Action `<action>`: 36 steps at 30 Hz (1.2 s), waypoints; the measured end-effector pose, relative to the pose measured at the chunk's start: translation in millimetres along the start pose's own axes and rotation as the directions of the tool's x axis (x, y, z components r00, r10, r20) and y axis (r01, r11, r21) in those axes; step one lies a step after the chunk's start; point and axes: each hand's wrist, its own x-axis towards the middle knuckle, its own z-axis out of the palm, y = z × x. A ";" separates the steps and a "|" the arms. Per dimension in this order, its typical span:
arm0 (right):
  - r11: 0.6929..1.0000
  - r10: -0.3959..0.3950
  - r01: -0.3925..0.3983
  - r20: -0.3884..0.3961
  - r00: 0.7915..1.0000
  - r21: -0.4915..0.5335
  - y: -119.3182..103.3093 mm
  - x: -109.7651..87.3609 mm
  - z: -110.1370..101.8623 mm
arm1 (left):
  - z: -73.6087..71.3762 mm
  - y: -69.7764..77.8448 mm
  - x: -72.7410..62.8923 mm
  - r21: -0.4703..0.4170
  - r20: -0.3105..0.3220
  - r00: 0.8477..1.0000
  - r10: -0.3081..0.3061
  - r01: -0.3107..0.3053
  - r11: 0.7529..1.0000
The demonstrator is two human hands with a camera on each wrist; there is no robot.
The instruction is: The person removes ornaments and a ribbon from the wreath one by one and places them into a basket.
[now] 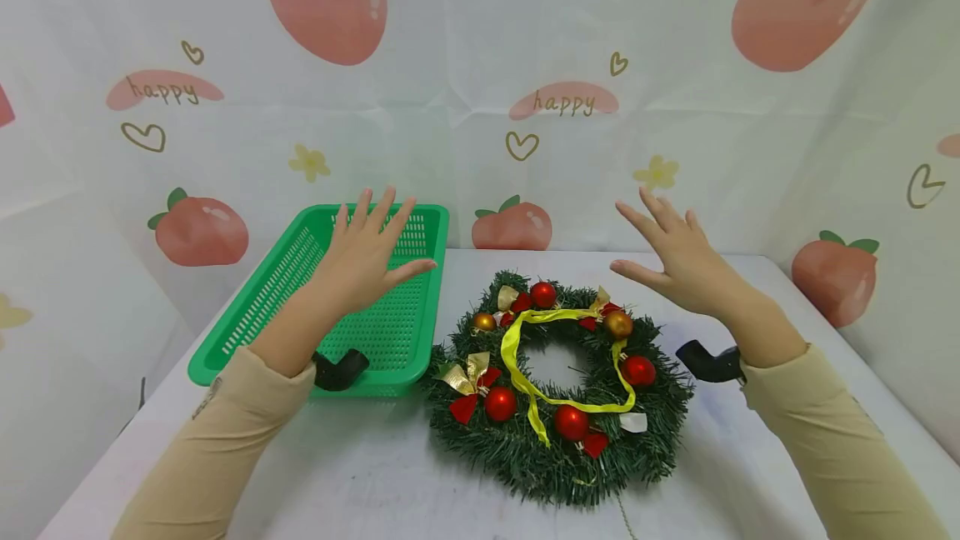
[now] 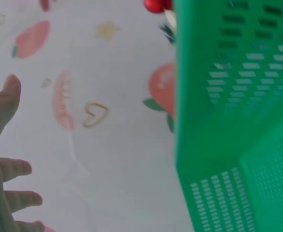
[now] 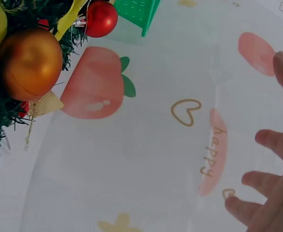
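The white table (image 1: 360, 473) has its far edge along a white printed backdrop (image 1: 450, 48), and its surface shows between the wreath (image 1: 555, 469) and the right-hand table edge, and in front of the basket. The green plastic basket (image 1: 438, 298) stands at the left, its near right corner close against the wreath; whether they touch cannot be told. The person's left hand (image 1: 358, 261) is raised over the basket and the right hand (image 1: 675, 265) beyond the wreath's far right side, both with fingers spread, gripping nothing. The wreath lies flat right of the basket: dark green bristly garland, four red baubles, two gold ones, red-and-gold bows, and a yellow ribbon (image 1: 512, 352) looped round its centre. Handwritten-style "happy" appears twice on the backdrop in the head view.
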 end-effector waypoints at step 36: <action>0.905 -0.176 0.113 0.120 0.977 0.410 67.2 -87.7 73.9 | 74.8 76.1 -71.1 -0.490 0.024 0.863 0.504 -0.429 0.759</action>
